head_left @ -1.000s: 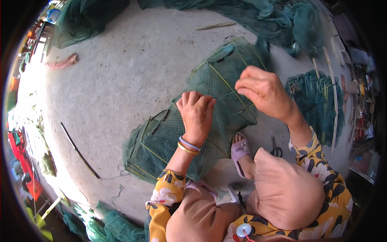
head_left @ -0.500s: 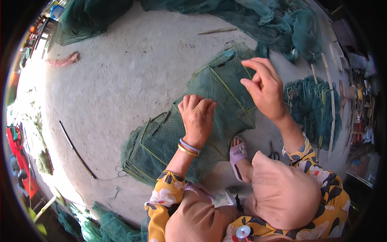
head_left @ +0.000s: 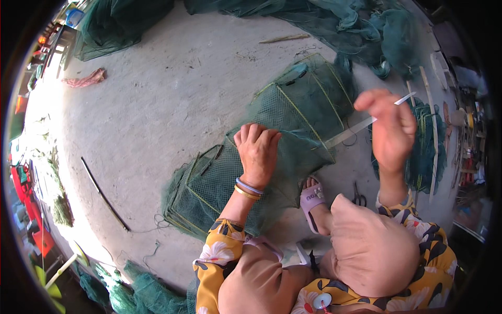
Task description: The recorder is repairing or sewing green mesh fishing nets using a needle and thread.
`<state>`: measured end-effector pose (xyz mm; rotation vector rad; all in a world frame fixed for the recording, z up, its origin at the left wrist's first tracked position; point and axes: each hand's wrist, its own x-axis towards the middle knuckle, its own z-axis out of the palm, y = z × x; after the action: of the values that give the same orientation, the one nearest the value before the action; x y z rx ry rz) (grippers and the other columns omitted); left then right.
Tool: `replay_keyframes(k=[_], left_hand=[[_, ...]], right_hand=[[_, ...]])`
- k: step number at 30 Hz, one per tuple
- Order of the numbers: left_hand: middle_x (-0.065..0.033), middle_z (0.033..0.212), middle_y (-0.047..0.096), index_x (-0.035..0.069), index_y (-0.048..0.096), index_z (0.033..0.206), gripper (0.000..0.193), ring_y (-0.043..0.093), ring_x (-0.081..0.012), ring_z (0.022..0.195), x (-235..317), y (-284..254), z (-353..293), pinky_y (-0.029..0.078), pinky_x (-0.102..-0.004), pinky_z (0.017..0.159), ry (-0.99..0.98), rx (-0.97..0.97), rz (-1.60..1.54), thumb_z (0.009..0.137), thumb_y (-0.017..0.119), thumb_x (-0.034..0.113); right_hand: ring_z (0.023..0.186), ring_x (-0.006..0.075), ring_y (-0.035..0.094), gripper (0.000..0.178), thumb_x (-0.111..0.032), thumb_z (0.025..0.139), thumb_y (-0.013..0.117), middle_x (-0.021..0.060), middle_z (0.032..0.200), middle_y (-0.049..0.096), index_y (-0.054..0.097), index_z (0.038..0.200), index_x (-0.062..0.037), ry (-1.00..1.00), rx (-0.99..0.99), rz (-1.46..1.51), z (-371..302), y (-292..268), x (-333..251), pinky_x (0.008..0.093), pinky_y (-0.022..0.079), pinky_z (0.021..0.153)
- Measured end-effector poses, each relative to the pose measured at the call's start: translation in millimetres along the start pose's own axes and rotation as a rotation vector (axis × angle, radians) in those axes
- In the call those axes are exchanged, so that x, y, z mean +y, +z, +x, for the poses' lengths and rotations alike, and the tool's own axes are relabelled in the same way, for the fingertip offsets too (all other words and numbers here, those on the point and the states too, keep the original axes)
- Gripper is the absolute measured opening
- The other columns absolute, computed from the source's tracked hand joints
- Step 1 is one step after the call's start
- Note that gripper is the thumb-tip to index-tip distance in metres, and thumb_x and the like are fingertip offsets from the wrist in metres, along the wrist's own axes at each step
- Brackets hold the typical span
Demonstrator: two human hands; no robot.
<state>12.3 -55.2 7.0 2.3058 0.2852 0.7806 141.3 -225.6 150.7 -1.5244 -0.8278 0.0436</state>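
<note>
A green mesh net trap (head_left: 209, 183) with yellowish cord-edged frames lies stretched across the floor before my feet. My left hand (head_left: 258, 152) is closed on the netting near its middle, fingers curled and thumb pressed in. Off the trap's right side, my raised right hand (head_left: 393, 128) is blurred by motion. A slim white pointed tool, like a netting needle (head_left: 406, 98), sticks out of its fingers. From that hand a pale smeared streak reaches down to the net's right edge; whether it is thread or part of the tool I cannot tell.
Black-handled scissors (head_left: 358, 194) lie by my right foot. More green netting is heaped along the far side (head_left: 387, 42), at right (head_left: 424, 146) and lower left (head_left: 151, 290). A dark rod (head_left: 104, 193), a wooden stick (head_left: 284, 38) and a pink cloth (head_left: 86, 78) are on the concrete.
My right hand has swung right and slightly down, away from the net, and the white tool now shows in it. The far part of the net has spread rightward. My left hand keeps its hold.
</note>
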Motion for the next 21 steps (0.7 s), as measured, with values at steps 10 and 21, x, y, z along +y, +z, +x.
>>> replay_keyframes(k=[10, 21], left_hand=[[-0.003, 0.08, 0.055, 0.01, 0.064, 0.079, 0.011, 0.052, -0.0226, 0.084, -5.8, -4.7, -9.4, 0.037, -0.0364, 0.076, 0.023, -0.005, 0.045, 0.071, 0.072, 0.01], [-0.0034, 0.092, 0.057, 0.012, 0.064, 0.091, 0.023, 0.053, -0.0242, 0.097, 17.0, 0.0, -6.2, 0.038, -0.0407, 0.083, 0.178, -0.102, 0.133, 0.07, 0.07, 0.01]], right_hand=[[0.047, 0.0058, 0.04, 0.021, -0.026, 0.095, 0.052, -0.0032, 0.059, 0.043, 0.054, 0.093, -0.0046, 1.179, -0.262, 0.072, -129.4, -81.2, -19.9, 0.0227, 0.034, 0.045], [0.052, 0.0008, 0.04, 0.026, -0.022, 0.089, 0.06, -0.0061, 0.054, 0.045, 0.059, 0.068, -0.0054, 1.526, -0.251, -0.283, -216.2, -127.6, -46.2, 0.0196, 0.031, 0.046]])
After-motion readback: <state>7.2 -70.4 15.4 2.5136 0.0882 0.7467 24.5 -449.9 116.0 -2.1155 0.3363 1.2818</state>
